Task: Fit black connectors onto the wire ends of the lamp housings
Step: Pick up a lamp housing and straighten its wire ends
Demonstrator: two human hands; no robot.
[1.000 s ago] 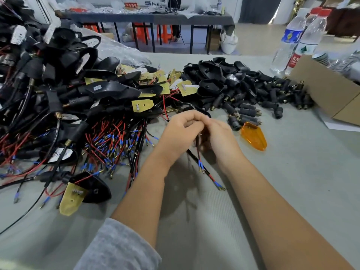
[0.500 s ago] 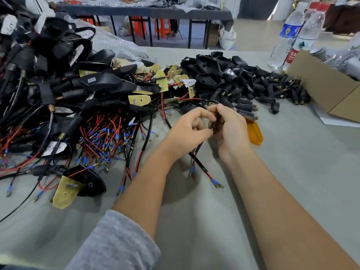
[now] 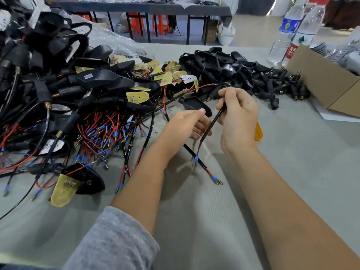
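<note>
My right hand (image 3: 238, 118) grips a black-sleeved wire (image 3: 211, 126) that slants down to a blue-tipped terminal (image 3: 195, 159) above the table. My left hand (image 3: 185, 123) is just left of the wire with its fingers curled beside it and its thumb raised. Whether it holds the wire is unclear. A black lamp housing (image 3: 191, 104) lies right behind the left thumb. Loose black connectors (image 3: 272, 84) are heaped to the right of my hands. A big tangle of housings with red and blue-tipped wires (image 3: 101, 133) fills the left side.
An orange lens (image 3: 258, 132) lies behind my right wrist. A cardboard box (image 3: 321, 80) stands at the right, with two water bottles (image 3: 286, 30) behind it. A housing with a yellow board (image 3: 78, 180) lies front left. Another wire end (image 3: 215, 179) rests between my forearms.
My hands were pressed together on the wire and have come apart. The right hand has lifted with the wire, and the left has dropped down and to the left.
</note>
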